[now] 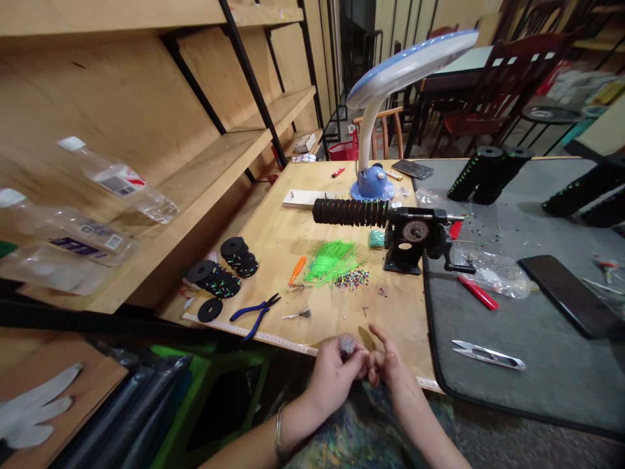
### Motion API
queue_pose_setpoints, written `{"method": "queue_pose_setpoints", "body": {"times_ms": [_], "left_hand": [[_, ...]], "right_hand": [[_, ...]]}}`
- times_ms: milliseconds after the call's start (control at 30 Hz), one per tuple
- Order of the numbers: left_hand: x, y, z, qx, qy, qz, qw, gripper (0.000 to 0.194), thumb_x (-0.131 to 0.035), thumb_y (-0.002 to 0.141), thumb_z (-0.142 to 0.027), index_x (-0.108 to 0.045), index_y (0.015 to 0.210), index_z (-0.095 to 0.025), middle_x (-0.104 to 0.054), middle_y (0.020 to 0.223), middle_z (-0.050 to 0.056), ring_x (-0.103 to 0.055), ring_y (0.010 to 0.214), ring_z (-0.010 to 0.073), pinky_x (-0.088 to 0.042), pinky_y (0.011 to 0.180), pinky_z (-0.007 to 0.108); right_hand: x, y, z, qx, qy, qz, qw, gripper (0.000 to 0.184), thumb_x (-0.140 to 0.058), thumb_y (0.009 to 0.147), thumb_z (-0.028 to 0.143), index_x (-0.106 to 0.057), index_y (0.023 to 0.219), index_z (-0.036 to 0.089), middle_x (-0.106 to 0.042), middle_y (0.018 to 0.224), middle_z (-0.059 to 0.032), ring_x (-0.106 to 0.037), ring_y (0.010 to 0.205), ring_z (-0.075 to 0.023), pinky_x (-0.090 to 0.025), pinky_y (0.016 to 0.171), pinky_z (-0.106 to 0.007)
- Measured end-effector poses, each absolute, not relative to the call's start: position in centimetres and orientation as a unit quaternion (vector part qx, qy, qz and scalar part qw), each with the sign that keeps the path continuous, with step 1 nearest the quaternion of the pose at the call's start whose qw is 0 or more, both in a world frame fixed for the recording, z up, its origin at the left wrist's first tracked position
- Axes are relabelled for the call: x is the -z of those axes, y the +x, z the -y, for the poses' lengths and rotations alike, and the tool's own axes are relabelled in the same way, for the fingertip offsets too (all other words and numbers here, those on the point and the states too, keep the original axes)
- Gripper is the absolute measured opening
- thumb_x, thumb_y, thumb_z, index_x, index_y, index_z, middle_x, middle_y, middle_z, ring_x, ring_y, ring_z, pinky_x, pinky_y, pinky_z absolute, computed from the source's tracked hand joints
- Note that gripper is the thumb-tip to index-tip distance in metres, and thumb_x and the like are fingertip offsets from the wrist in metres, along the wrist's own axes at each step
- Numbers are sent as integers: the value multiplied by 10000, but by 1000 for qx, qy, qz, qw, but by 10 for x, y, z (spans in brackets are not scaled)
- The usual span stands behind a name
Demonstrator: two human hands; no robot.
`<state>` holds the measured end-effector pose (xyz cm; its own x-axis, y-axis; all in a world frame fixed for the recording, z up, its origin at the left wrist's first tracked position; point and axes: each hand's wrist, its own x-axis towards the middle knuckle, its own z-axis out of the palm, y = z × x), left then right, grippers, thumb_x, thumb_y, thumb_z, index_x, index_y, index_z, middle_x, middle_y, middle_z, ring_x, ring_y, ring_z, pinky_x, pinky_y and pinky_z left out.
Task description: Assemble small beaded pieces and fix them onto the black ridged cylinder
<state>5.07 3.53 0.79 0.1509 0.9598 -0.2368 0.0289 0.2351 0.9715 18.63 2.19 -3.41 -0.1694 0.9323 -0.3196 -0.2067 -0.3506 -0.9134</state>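
My left hand [333, 378] is closed around a small grey clump [347, 345] whose kind I cannot make out, at the table's front edge. Against its fingertips, my right hand [394, 374] pinches with thumb and fingers while one finger sticks out; whatever lies in the pinch is hidden. Beyond them are a small brush [299, 314], a pile of green strands [333, 260] and multicoloured beads [352, 280]. A black hand-cranked winder [410, 234] carries a row of dark discs [349, 212] on its shaft.
Blue-handled pliers [258, 314], an orange-handled tool [296, 270] and stacked black foam spools [215, 279] lie left. On the grey mat [469, 384] are thread snips [488, 355], a red pen-like item [478, 292] and a phone [569, 293]. A desk lamp [368, 140] stands behind.
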Motion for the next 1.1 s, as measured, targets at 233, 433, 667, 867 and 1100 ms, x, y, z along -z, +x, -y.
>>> {"method": "queue_pose_setpoints", "body": {"times_ms": [233, 433, 667, 867, 1100], "left_hand": [[-16, 52, -38, -425, 357, -518, 650, 373, -724, 704, -479, -533, 624, -169, -508, 571, -30, -467, 541, 114, -391, 555, 238], [-14, 48, -34, -405, 320, -535, 669, 399, -776, 635, -473, -524, 666, -164, -440, 572, -68, -375, 519, 76, -288, 487, 204], [-12, 37, -26, -343, 323, -506, 723, 389, -633, 774, -527, -493, 862, -174, -583, 628, -31, -473, 483, 77, -324, 445, 188], [-5, 34, -20, -320, 345, -497, 729, 357, -600, 815, -494, -505, 863, -153, -619, 617, -15, -448, 413, 53, -262, 380, 168], [-10, 37, -21, -314, 356, -502, 723, 359, -603, 808, -483, -525, 903, -145, -658, 657, 31, -577, 526, 108, -245, 388, 170]], "right_hand": [[2, 182, -20, -588, -514, 487, 391, 395, -510, 879, 573, -591, 897, 187, -595, 621, 1, -556, 601, -172, -420, 604, -288], [8, 183, -17, -562, -532, 503, 385, 384, -549, 853, 556, -533, 688, 209, -505, 499, 41, -472, 477, -136, -348, 507, -257], [11, 183, -17, -609, -538, 385, 437, 460, -629, 752, 643, -533, 680, 199, -489, 420, 61, -368, 393, -92, -281, 453, -229], [16, 177, -15, -630, -541, 325, 453, 517, -670, 677, 689, -529, 680, 192, -478, 371, 77, -338, 358, -69, -252, 417, -194], [14, 174, -12, -643, -526, 294, 472, 463, -709, 694, 623, -568, 725, 184, -504, 377, 77, -392, 355, -76, -293, 414, -191]]}}
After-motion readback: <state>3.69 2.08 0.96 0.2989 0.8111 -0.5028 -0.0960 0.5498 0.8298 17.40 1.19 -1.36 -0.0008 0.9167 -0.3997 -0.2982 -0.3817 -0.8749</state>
